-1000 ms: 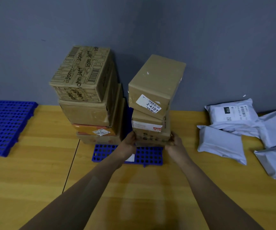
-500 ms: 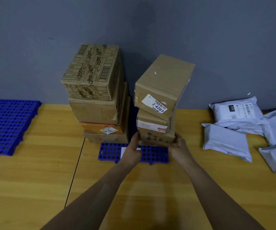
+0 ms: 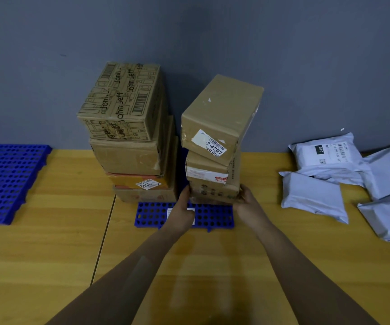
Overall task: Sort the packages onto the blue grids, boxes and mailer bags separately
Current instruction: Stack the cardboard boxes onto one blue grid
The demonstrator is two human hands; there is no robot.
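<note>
Head view: on the blue grid (image 3: 151, 214), the bottom box (image 3: 213, 192) is gripped at its right corner by the right hand (image 3: 247, 202); the grip of the left hand (image 3: 183, 212) cannot be told. The leaning stack (image 3: 219, 118) should be squared gently.

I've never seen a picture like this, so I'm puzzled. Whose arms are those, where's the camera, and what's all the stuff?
No machine here: those are a person's two bare arms. The camera sits on their head, looking down. The left hand and right hand hold the bottom box of a leaning pile of three, on a blue grid on the wooden surface. Beside it stands a taller pile of boxes. A second grid lies left, white mailer bags right.
</note>
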